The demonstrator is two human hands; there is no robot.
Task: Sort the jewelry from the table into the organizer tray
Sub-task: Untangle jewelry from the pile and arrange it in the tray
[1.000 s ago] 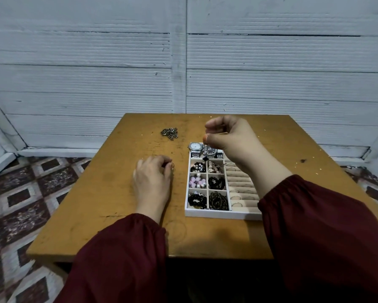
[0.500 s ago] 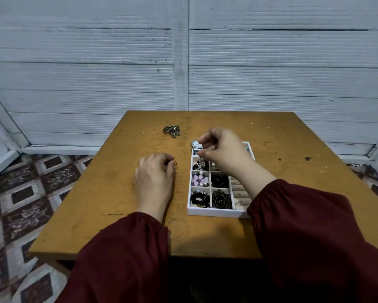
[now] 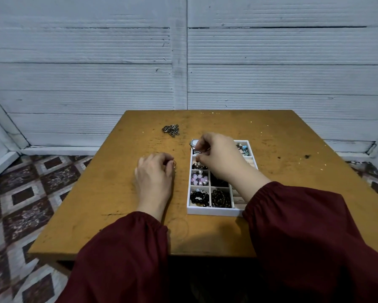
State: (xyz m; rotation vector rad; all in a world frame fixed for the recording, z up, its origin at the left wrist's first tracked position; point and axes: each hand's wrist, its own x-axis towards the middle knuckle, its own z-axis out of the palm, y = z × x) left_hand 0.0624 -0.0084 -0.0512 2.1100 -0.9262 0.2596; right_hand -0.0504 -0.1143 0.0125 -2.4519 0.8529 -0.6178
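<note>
Left hand [image 3: 154, 178] pinches a small ring [image 3: 174, 164] on the table [image 3: 293, 138]; right hand [image 3: 218, 157] curls its fingers over the organizer tray [image 3: 214, 212] beside the watch [image 3: 194, 142], its grip impossible to tell.

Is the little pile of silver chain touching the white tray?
Apart. The head view shows a strip of bare table between the chain pile and the tray.

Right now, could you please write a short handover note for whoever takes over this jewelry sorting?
Left hand: rests on the table, pinching a small ring.
Right hand: fingers curled over the far-left compartments of the organizer tray, by the watch; any held piece is hidden.
Done: several compartments hold beads and bracelets.
To do: the ring and the chain pile on the table.
</note>
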